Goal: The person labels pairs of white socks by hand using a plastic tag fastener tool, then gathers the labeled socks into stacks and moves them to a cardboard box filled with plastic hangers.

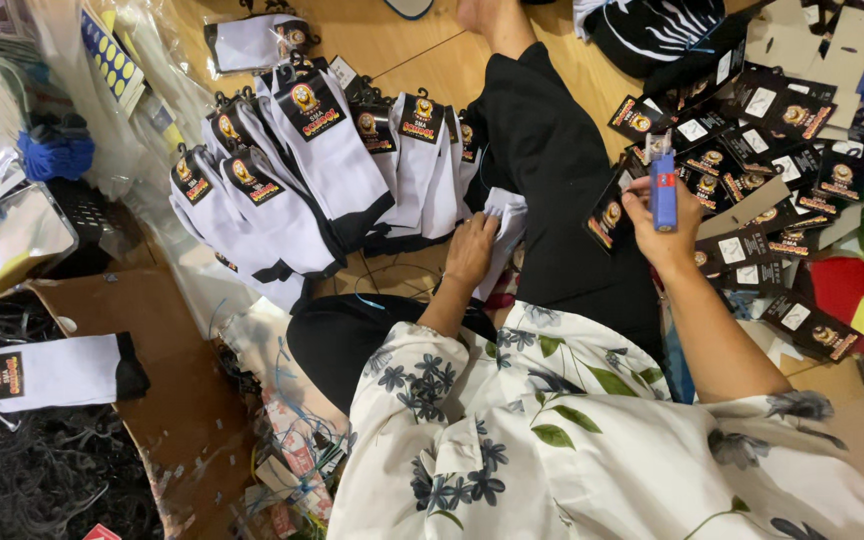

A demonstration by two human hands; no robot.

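Note:
My left hand (pixel 470 250) rests on a loose pair of white socks (pixel 503 232) lying across my black-trousered leg (pixel 552 170). My right hand (pixel 657 225) is raised over the leg and grips a blue tagging gun (pixel 662 188), and it also holds a black card label (pixel 607 218) between thumb and fingers. A fanned pile of labelled white socks with black cuffs (pixel 297 175) lies on the floor just left of my left hand.
Many black card labels (pixel 772 130) are strewn on the wooden floor at right. A cardboard box (pixel 162 380) at lower left holds one labelled sock pair (pixel 57 372) beside a heap of black plastic hooks (pixel 32 470). Plastic bags lie at upper left.

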